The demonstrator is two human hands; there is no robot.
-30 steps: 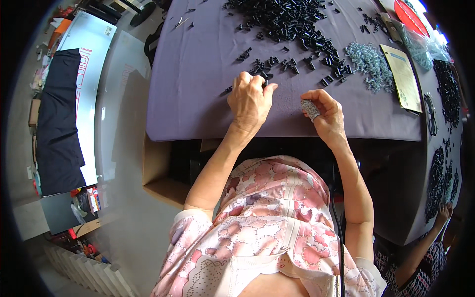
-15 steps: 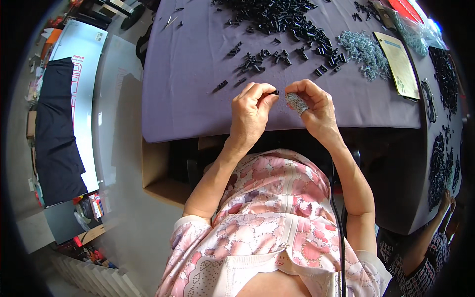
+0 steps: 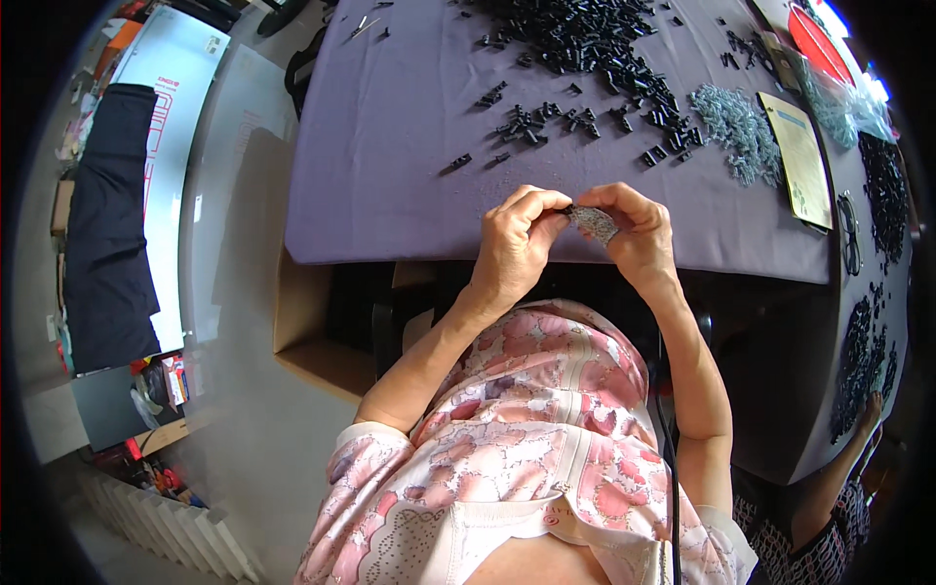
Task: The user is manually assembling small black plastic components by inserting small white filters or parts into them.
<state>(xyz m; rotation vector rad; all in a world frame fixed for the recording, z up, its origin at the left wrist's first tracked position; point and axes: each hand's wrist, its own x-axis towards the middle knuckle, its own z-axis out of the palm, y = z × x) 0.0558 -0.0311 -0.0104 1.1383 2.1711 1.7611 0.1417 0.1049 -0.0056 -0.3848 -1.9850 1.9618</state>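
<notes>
Just over the table's near edge, my left hand pinches a small black plastic piece between thumb and index finger. My right hand is closed in a pinch right beside it, its fingertips meeting the black piece. A speckled grey-white cover appears to wrap the right thumb. Whatever lies between the right fingertips is too small to make out. Beyond my hands are a few loose black pieces and a large heap of black pieces.
A pile of small clear-grey parts lies right of the heap, beside a yellowish booklet. Eyeglasses and a red basket are farther right. Another person's arm reaches toward black parts. An open cardboard box stands below the table.
My hands have come together, and the right fingertips now meet the black piece held in the left. The whole view has shifted a little, with the table sitting lower and farther right.
</notes>
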